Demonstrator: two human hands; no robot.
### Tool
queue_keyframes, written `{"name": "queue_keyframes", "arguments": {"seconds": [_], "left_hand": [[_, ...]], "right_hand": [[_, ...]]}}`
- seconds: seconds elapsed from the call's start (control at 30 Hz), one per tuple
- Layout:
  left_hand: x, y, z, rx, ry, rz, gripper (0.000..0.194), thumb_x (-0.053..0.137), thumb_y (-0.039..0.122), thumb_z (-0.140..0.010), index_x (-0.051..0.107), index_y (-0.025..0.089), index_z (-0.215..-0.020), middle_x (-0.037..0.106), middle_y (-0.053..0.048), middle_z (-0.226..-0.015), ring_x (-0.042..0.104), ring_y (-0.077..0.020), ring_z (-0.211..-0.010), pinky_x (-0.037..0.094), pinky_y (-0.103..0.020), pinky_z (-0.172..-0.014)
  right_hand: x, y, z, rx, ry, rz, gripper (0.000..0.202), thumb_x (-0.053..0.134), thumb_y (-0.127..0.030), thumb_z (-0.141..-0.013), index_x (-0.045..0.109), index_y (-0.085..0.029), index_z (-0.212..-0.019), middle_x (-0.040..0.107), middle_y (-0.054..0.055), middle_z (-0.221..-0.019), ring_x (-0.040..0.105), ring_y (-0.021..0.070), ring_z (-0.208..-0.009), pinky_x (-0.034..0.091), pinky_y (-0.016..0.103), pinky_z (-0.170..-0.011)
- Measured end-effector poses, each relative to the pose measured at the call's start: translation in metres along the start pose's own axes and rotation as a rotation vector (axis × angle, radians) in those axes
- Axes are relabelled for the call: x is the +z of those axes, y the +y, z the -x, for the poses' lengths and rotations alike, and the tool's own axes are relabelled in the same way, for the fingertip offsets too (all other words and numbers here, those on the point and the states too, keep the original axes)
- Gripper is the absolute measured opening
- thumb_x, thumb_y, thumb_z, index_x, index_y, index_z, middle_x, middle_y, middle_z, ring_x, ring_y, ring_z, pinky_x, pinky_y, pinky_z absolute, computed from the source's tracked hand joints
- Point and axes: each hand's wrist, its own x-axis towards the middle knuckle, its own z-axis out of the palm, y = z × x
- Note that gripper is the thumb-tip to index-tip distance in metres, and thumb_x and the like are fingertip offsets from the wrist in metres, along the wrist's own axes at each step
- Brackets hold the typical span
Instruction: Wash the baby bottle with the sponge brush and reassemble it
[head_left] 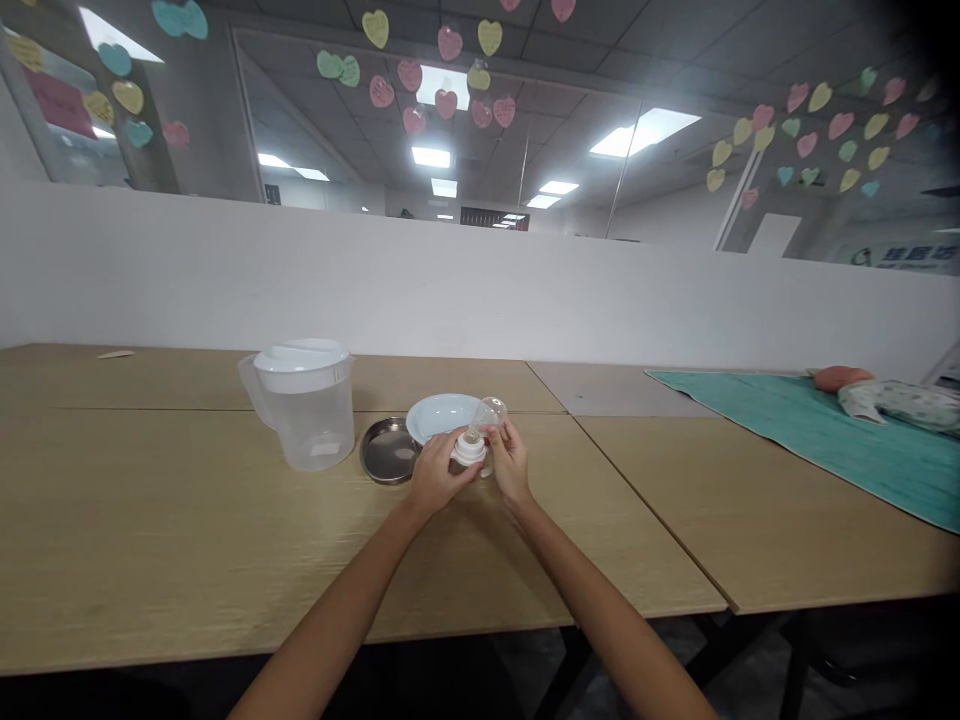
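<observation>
My left hand (439, 472) is closed around a baby bottle (469, 449), of which the white screw collar and a pale nipple show. The rest of the bottle is mostly hidden by my fingers. My right hand (510, 462) pinches a clear domed bottle cap (492, 411), tilted just above and to the right of the nipple. Both hands are close together over the table, in front of a white bowl (431, 412). A round steel dish (388, 452) lies beside the bowl, just left of my left hand.
A lidded translucent pitcher (315, 420) stands left of the steel dish, its handle pointing left. On the right, a teal cloth (787, 425) covers part of the tables (225, 560), with a doll-like figure (892, 400) in patterned clothing on it. A white wall (450, 290) runs behind.
</observation>
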Motion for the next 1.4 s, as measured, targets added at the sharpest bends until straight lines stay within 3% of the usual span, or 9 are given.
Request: {"name": "queue_keyframes", "arguments": {"seconds": [0.3, 0.6, 0.77, 0.93, 1.0, 1.13, 1.23, 1.4], "left_hand": [[-0.001, 0.002, 0.001, -0.003, 0.002, 0.017, 0.049, 0.059, 0.042, -0.077, 0.047, 0.022, -0.120, 0.060, -0.007, -0.112, 0.055, -0.0217, -0.101, 0.043, -0.037, -0.088], [0.001, -0.001, 0.001, 0.003, -0.001, 0.025, 0.049, 0.058, 0.042, -0.078, 0.046, 0.022, -0.121, 0.059, -0.007, -0.114, 0.054, -0.0218, -0.102, 0.043, -0.037, -0.089], [0.000, -0.002, 0.003, -0.011, 0.024, 0.016, 0.052, 0.059, 0.044, -0.076, 0.047, 0.020, -0.121, 0.060, -0.008, -0.113, 0.055, -0.0222, -0.103, 0.044, -0.038, -0.089], [-0.002, 0.000, 0.004, -0.020, 0.027, 0.024, 0.053, 0.060, 0.044, -0.076, 0.047, 0.021, -0.122, 0.060, -0.009, -0.114, 0.055, -0.0230, -0.103, 0.044, -0.039, -0.089], [-0.002, 0.000, 0.004, -0.024, 0.022, 0.023, 0.053, 0.060, 0.044, -0.076, 0.047, 0.021, -0.122, 0.060, -0.008, -0.113, 0.055, -0.0229, -0.103, 0.044, -0.039, -0.089], [-0.002, -0.001, 0.003, -0.026, 0.015, 0.022, 0.053, 0.059, 0.046, -0.076, 0.046, 0.021, -0.122, 0.060, -0.008, -0.114, 0.055, -0.0225, -0.103, 0.044, -0.038, -0.089], [-0.001, -0.002, 0.004, -0.025, 0.009, 0.027, 0.053, 0.058, 0.046, -0.077, 0.046, 0.021, -0.122, 0.059, -0.008, -0.115, 0.055, -0.0230, -0.104, 0.043, -0.038, -0.090], [-0.001, -0.003, 0.004, -0.021, 0.006, 0.018, 0.054, 0.058, 0.046, -0.077, 0.045, 0.020, -0.122, 0.059, -0.009, -0.115, 0.054, -0.0228, -0.104, 0.043, -0.038, -0.090]], "right_hand": [[-0.004, 0.004, -0.006, 0.116, -0.044, -0.063, 0.053, 0.052, -0.055, -0.078, 0.058, -0.015, -0.113, 0.068, 0.007, -0.087, 0.061, 0.0168, -0.070, 0.051, 0.029, -0.065], [-0.001, -0.003, -0.003, 0.061, -0.074, -0.048, 0.053, 0.049, -0.054, -0.081, 0.053, -0.018, -0.120, 0.064, 0.009, -0.110, 0.062, 0.0190, -0.089, 0.051, 0.032, -0.077], [-0.013, -0.009, -0.012, 0.002, 0.047, -0.036, 0.048, 0.040, -0.052, -0.086, 0.054, -0.018, -0.117, 0.061, 0.010, -0.116, 0.060, 0.0158, -0.087, 0.049, 0.031, -0.079], [-0.038, -0.004, -0.026, -0.086, 0.187, 0.126, 0.060, 0.049, -0.046, -0.082, 0.037, -0.019, -0.134, 0.059, 0.010, -0.116, 0.059, 0.0167, -0.087, 0.048, 0.031, -0.077], [-0.044, 0.003, -0.027, -0.144, 0.136, 0.306, 0.059, 0.051, -0.042, -0.081, 0.039, -0.020, -0.134, 0.061, 0.009, -0.110, 0.057, 0.0167, -0.082, 0.047, 0.032, -0.076], [-0.045, 0.019, -0.023, -0.258, -0.102, 0.573, 0.045, 0.043, -0.031, -0.086, 0.047, -0.022, -0.129, 0.062, 0.009, -0.108, 0.056, 0.0188, -0.085, 0.045, 0.035, -0.081], [-0.040, 0.026, -0.020, -0.315, -0.206, 0.637, 0.045, 0.036, -0.023, -0.087, 0.045, -0.023, -0.132, 0.060, 0.008, -0.111, 0.055, 0.0197, -0.095, 0.043, 0.038, -0.088], [-0.038, 0.032, -0.018, -0.282, -0.254, 0.660, 0.050, 0.033, -0.020, -0.088, 0.036, -0.022, -0.137, 0.060, 0.008, -0.109, 0.056, 0.0196, -0.096, 0.044, 0.038, -0.087]]}}
